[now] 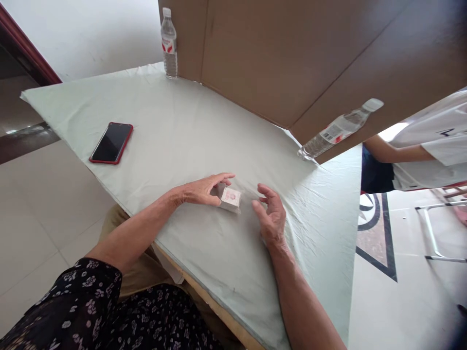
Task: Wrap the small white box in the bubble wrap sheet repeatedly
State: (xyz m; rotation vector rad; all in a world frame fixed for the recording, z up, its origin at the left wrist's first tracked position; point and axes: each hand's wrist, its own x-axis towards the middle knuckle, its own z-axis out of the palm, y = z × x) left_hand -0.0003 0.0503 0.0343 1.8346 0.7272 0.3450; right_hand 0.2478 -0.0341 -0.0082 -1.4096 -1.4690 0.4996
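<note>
A small white pack with a red print on top point(231, 195), block-shaped and partly in what looks like clear wrap, lies on the pale green tablecloth point(204, 131). My left hand point(206, 189) is just left of the pack, thumb and fingers apart, the thumb tip close to its left edge; whether it touches I cannot tell. Off to the pack's right, my right hand point(272, 214) hovers with curved, parted fingers and a gap between it and the pack. Neither hand holds anything.
A phone in a red case point(112, 143) lies at the left. Behind stands a large brown cardboard panel point(255, 58), with a water bottle point(169, 43) at its left end and another bottle point(337, 130) at its right. A person in a white shirt point(419, 146) is beyond the right edge.
</note>
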